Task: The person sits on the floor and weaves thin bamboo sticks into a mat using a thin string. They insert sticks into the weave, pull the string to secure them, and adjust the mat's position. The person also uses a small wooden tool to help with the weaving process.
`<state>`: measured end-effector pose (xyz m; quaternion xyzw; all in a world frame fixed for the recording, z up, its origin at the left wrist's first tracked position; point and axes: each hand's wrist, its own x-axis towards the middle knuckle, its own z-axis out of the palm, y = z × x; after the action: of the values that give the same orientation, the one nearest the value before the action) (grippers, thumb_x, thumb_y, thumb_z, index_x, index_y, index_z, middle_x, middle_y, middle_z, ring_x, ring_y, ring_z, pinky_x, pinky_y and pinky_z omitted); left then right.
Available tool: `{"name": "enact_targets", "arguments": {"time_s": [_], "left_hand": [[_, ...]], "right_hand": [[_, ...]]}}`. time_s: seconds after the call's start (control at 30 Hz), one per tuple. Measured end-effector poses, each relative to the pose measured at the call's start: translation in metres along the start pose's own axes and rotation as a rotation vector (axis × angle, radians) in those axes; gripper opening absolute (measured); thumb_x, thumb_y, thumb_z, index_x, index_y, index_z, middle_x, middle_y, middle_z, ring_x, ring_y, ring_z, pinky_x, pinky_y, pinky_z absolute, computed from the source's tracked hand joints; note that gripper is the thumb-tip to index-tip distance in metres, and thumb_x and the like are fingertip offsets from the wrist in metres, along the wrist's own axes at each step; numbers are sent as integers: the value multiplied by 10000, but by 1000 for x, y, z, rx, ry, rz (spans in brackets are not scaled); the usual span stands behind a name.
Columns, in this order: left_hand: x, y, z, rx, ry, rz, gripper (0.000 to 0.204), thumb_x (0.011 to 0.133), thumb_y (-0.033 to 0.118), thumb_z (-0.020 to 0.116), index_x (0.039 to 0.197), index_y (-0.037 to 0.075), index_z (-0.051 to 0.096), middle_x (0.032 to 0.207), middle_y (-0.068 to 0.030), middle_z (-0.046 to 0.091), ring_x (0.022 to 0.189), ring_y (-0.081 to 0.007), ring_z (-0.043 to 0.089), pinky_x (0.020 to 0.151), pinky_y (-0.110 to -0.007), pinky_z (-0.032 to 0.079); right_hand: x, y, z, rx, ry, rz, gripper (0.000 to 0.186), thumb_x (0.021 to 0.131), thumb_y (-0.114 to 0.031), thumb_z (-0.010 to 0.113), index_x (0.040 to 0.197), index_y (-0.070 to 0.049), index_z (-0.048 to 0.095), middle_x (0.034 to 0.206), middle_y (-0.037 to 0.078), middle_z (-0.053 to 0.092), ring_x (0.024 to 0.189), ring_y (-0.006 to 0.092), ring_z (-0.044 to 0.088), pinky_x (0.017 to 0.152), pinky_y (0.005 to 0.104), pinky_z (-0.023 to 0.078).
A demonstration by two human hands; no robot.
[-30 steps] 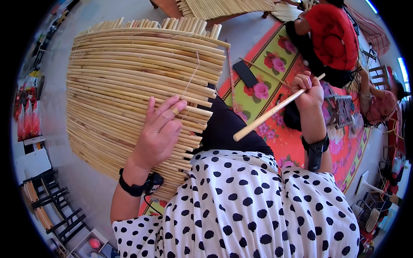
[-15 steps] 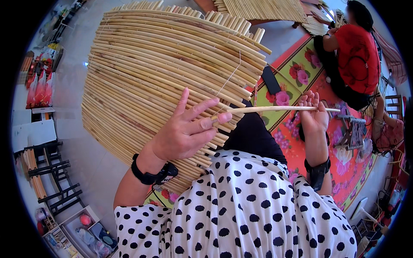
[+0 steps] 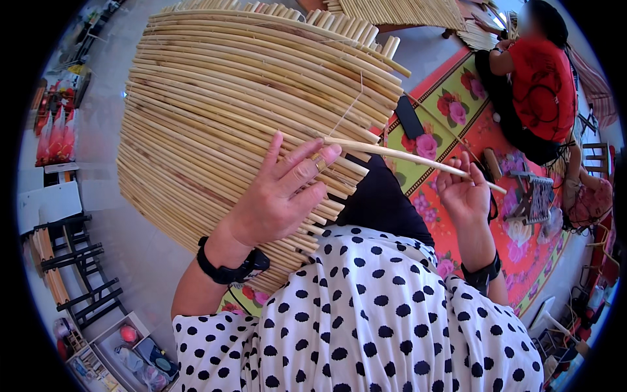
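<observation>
A mat of pale reed sticks (image 3: 228,98) lies over my lap, rows bound with thin thread and ends uneven. My left hand (image 3: 281,189) rests on it near the right edge, thumb and fingertips at one end of a loose stick (image 3: 398,155) beside a slack white thread (image 3: 347,108). My right hand (image 3: 465,196), palm turned up, holds that stick near its other end with curled fingertips. The stick slants down from the mat toward the right. Exactly what my left fingertips pinch is partly hidden by the fingers.
A co-worker in red (image 3: 542,91) sits on the flowered rug (image 3: 450,104), another person in pink (image 3: 588,202) farther right. A black phone (image 3: 409,117), a folding stool (image 3: 529,202), another reed mat (image 3: 405,13) on a table, black stands (image 3: 78,281) and a storage box (image 3: 114,340) surround me.
The stick's near end swung up to my left fingertips at the mat's edge. Since half a second ago my right hand moved slightly down, tilting the stick, and my left fingers curled closer.
</observation>
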<state>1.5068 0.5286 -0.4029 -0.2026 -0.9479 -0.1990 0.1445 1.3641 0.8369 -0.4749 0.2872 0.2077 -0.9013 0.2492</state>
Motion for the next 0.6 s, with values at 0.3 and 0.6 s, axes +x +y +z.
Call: {"name": "enact_targets", "arguments": {"time_s": [0.3, 0.6], "left_hand": [[-4, -2, 5, -129, 139, -41, 51, 770, 64, 612, 777, 48, 564, 1310, -88, 512, 1218, -293, 468, 1101, -509, 164], [2, 1, 2, 8, 12, -7, 61, 759, -18, 570, 762, 33, 535, 1288, -127, 535, 1256, -318, 441, 1116, -487, 164]], "right_hand": [[-29, 7, -18, 34, 20, 183, 204, 940, -188, 489, 917, 0, 564, 885, 102, 591, 863, 251, 598, 737, 316, 548], [-41, 16, -24, 29, 72, 106, 375, 960, -298, 459, 962, 60, 571, 927, 186, 613, 973, 318, 608, 833, 354, 554]]}}
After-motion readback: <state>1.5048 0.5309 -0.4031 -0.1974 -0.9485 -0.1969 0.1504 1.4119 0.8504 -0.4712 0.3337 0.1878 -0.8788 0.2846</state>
